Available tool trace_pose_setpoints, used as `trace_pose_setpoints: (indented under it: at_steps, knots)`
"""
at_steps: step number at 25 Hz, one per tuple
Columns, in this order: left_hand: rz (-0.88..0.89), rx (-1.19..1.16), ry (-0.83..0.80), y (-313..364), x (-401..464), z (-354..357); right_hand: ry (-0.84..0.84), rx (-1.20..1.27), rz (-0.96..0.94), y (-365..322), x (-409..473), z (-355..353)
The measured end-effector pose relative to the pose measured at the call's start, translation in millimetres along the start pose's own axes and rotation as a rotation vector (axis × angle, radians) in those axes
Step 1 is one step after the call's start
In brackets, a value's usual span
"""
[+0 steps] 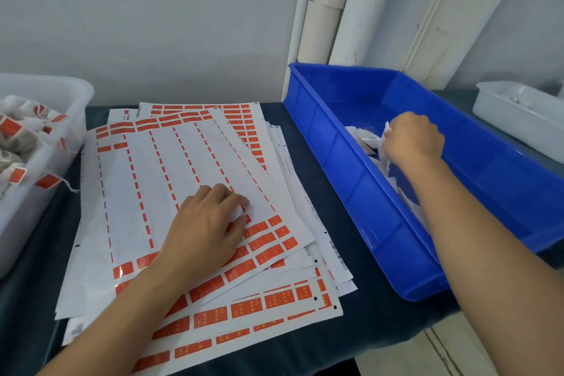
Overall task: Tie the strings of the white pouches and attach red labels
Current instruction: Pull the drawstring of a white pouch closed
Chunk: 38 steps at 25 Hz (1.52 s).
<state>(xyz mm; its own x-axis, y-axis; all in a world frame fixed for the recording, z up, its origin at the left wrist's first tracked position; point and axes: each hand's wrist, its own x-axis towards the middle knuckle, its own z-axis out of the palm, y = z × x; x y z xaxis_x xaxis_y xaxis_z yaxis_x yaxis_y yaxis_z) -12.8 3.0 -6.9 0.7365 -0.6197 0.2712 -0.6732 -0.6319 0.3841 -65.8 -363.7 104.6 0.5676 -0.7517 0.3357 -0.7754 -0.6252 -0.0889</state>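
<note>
A stack of white label sheets (171, 162) with rows of red labels (268, 253) lies on the dark table. My left hand (207, 223) rests on the top sheet, thumb and forefinger pinching at a red label near the sheet's lower right. My right hand (412, 140) reaches into the blue bin (335, 143) and grips a white pouch (370, 140). More white pouches lie under my right forearm along the bin's near wall.
A translucent white tub (61, 94) at the left holds several pouches with red labels attached. A small white tray (518, 119) stands at the far right. White tubes (360, 6) lean against the wall behind the bin. The table edge runs along the bottom right.
</note>
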Motion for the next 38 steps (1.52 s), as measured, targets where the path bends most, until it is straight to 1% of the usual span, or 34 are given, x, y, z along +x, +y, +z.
trace_pose_setpoints:
  at_steps: [2, 4, 5, 6, 7, 8, 11, 13, 14, 15, 18, 20, 23, 27, 31, 34, 38]
  knots:
    - [-0.028, -0.067, 0.018, -1, 0, -2, 0.109, 0.033, -0.103, -16, -8, -28]
    - [-0.071, -0.137, 0.033, -1, 1, -3, 0.213, 0.141, -0.256, -37, -23, -55]
    - [-0.1, -0.189, 0.038, 0, 2, -4, 0.233, 0.23, -0.343, -49, -32, -65]
    - [-0.135, -0.262, 0.047, 1, 4, -6, 0.211, 0.323, -0.431, -63, -44, -73]
    - [-0.17, -0.356, 0.064, 2, 4, -8, 0.139, 0.404, -0.52, -77, -56, -79]
    - [-0.198, -0.455, 0.089, 3, 5, -10, 0.02, 0.468, -0.605, -90, -69, -81]
    - [-0.214, -0.671, 0.13, 2, 5, -18, -0.422, 0.548, -0.804, -121, -107, -67]
    - [-0.204, -0.714, 0.137, 2, 6, -20, -0.599, 0.587, -0.869, -134, -125, -48]
    - [-0.214, -0.709, 0.158, 0, 6, -19, -0.64, 0.619, -0.875, -139, -131, -38]
    - [-0.225, -0.714, 0.176, -1, 8, -18, -0.647, 0.652, -0.864, -141, -135, -30]
    - [-0.243, -0.752, 0.181, -5, 9, -15, -0.578, 0.758, -0.784, -147, -141, -13]
    - [-0.247, -0.723, 0.17, -7, 10, -13, -0.543, 0.825, -0.786, -153, -145, -9]
    - [-0.27, -0.696, 0.149, -7, 11, -8, -0.495, 0.862, -0.797, -161, -148, -7]
    - [-0.265, -0.714, 0.139, -5, 9, -10, -0.42, 0.947, -0.694, -166, -146, -6]
    - [-0.237, -0.781, 0.126, 2, 9, -18, -0.471, 1.057, -0.583, -171, -146, -4]
    - [-0.217, -0.799, 0.095, 4, 5, -22, -0.501, 1.242, -0.391, -172, -146, -7]
    - [-0.215, -0.812, 0.06, 7, 5, -27, -0.467, 1.466, -0.072, -168, -130, -16]
